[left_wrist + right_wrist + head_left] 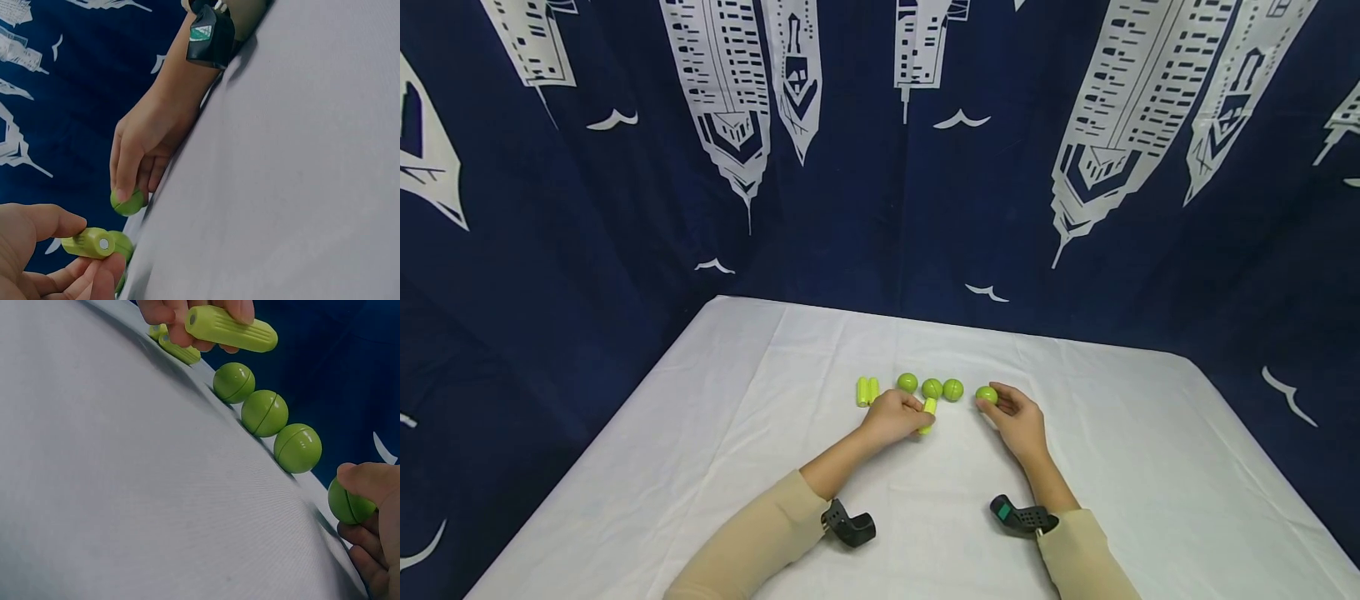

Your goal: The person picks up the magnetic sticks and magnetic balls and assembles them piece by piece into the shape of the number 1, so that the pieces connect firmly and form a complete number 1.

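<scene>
My left hand (pixel 895 417) pinches a ribbed yellow-green cylinder (pixel 231 329) between thumb and fingers, held above the white cloth. A pale round spot shows on the cylinder's end in the left wrist view. At the right, my right hand (pixel 1018 421) grips a glossy green ball (pixel 351 501) with a seam round its middle. Between the hands, a row of three similar balls lies on the cloth: a left ball (pixel 234 382), a middle ball (pixel 265 413) and a right ball (pixel 298 448). Two more yellow-green cylinders (pixel 862 392) lie side by side, just left of my left hand.
A white cloth (pixel 790 517) covers the table, with light creases. Behind it hangs a dark blue curtain (pixel 865 225) printed with white buildings and birds. Each wrist wears a black camera mount, the left mount (pixel 850 527) and the right mount (pixel 1022 517).
</scene>
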Tool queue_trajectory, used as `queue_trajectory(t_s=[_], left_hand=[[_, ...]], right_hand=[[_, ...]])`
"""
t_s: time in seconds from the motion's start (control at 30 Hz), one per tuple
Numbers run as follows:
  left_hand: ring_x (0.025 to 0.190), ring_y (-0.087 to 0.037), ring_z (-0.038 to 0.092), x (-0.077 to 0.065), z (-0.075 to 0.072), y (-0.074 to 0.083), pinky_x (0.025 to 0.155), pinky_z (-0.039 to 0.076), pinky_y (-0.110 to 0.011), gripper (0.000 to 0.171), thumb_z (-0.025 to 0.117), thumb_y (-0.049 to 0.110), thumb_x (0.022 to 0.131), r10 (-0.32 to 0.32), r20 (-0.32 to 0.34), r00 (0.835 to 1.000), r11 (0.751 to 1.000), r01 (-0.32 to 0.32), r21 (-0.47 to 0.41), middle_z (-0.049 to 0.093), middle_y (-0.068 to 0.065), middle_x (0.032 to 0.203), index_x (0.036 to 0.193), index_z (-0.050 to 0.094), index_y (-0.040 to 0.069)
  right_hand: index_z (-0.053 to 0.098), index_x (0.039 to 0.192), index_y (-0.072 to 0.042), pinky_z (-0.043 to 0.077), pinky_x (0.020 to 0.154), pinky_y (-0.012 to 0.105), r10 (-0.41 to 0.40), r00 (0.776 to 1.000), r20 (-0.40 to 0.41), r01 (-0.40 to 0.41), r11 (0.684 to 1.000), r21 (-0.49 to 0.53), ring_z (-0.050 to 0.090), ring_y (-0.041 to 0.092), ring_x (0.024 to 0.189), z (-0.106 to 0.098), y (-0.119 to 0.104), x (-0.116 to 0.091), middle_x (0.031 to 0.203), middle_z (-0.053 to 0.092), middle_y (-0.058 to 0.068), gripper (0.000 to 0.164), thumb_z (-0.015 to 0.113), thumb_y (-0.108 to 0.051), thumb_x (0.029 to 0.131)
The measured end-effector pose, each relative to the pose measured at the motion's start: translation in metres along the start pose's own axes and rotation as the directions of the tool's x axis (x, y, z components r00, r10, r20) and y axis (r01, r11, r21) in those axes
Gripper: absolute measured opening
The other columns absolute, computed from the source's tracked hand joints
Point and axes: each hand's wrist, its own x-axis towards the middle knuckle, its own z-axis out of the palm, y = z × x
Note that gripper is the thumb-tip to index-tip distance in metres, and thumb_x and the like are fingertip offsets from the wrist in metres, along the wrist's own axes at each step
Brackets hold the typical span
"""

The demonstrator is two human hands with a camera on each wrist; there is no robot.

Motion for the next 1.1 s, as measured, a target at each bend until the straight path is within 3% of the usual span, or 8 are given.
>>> queue_trajectory(t_s=[0.3, 0.67, 0.83, 1.1], left_hand=[[0.056, -0.009, 0.061, 0.0, 0.014, 0.003, 0.056, 0.051, -0.021, 0.018, 0.078, 0.011, 0.078, -0.029, 0.001, 1.0, 0.998, 0.029, -0.047, 0.063, -0.001, 0.07, 0.084, 0.065, 0.0], [0.058, -0.009, 0.06, 0.003, 0.026, 0.001, 0.058, 0.053, -0.022, 0.016, 0.078, 0.01, 0.077, -0.047, 0.027, 0.999, 0.995, 0.049, -0.088, 0.063, -0.002, 0.072, 0.082, 0.066, 0.0], [0.058, -0.009, 0.06, 0.003, 0.028, 0.001, 0.057, 0.052, -0.021, 0.015, 0.078, 0.011, 0.079, -0.043, 0.03, 0.999, 0.997, 0.044, -0.055, 0.063, -0.001, 0.071, 0.082, 0.067, 0.001], [0.058, -0.009, 0.06, 0.002, 0.032, 0.001, 0.058, 0.054, -0.023, 0.015, 0.078, 0.009, 0.078, -0.046, 0.034, 0.998, 0.996, 0.049, -0.081, 0.062, -0.002, 0.07, 0.081, 0.067, 0.0]], right_hand=[[0.06, 0.125, 0.005, 0.044, 0.076, 0.008, 0.014, 1.0, -0.024, -0.014, 1.0, 0.011, 0.062, 0.025, 0.102, -0.001, -0.001, 0.002, 0.117, 0.064, 0.023, 0.045, 0.072, -0.02, 0.09], [0.059, 0.129, 0.001, 0.046, 0.076, 0.012, 0.121, 0.993, -0.018, -0.118, 0.988, 0.098, 0.061, 0.008, 0.094, -0.006, -0.011, 0.004, 0.121, 0.063, 0.019, 0.049, 0.068, -0.03, 0.093], [0.057, 0.13, 0.002, 0.048, 0.079, 0.014, 0.189, 0.982, 0.018, -0.188, 0.955, 0.227, 0.06, -0.001, 0.088, -0.008, -0.017, 0.004, 0.121, 0.063, 0.016, 0.05, 0.068, -0.029, 0.093], [0.051, 0.133, 0.009, 0.049, 0.086, 0.018, 0.222, 0.969, 0.107, -0.246, 0.88, 0.407, 0.06, 0.002, 0.093, -0.01, -0.03, 0.002, 0.113, 0.059, 0.002, 0.053, 0.067, -0.022, 0.094]])
